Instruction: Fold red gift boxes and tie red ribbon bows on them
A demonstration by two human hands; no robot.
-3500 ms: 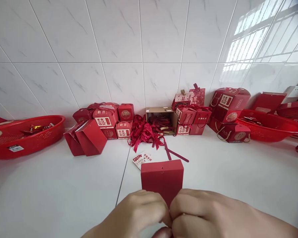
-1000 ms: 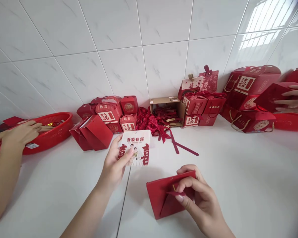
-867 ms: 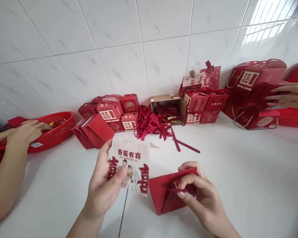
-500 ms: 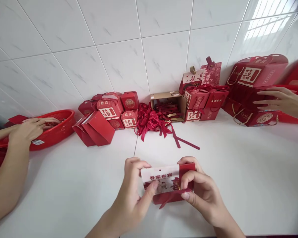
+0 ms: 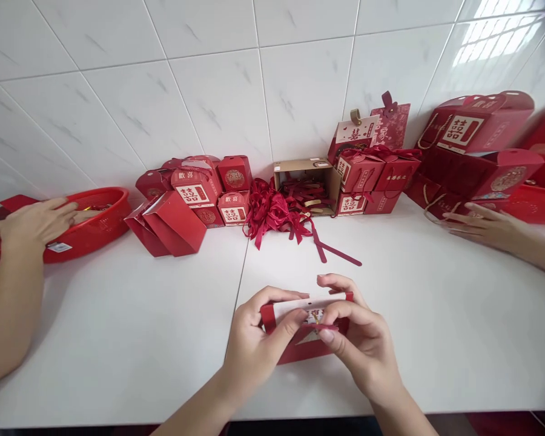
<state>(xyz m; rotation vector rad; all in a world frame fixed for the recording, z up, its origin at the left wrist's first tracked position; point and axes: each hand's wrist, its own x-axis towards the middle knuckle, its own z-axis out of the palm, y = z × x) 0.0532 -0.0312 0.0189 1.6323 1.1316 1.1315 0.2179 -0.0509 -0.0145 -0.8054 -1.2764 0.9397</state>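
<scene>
A red box with a white printed flap [image 5: 295, 352] is held low over the white table at the front centre. My left hand [image 5: 266, 339] grips its left side, the thumb lying on the flap. Pinched between the thumb and index finger of my right hand [image 5: 361, 339] is a dark red strip [image 5: 315, 326], in front of the flap's print. The other fingers of that hand reach behind the box's right end. Further back, loose dark red strips [image 5: 340, 253] lie near a pile of red ribbons [image 5: 272, 212] and an open cardboard box [image 5: 302, 165] holding more strips.
Red gift boxes [image 5: 195, 188] and folded red boxes [image 5: 175, 224] stand left of centre. More gift boxes [image 5: 375, 181] stand right. Other people's hands are at a red basket [image 5: 95, 227] on the left and beside stacked boxes [image 5: 476, 130] on the right.
The flap has tilted and its print is more covered. My right hand has moved left with the strip. The other person's hand on the right has moved lower, off the stacked boxes' middle.
</scene>
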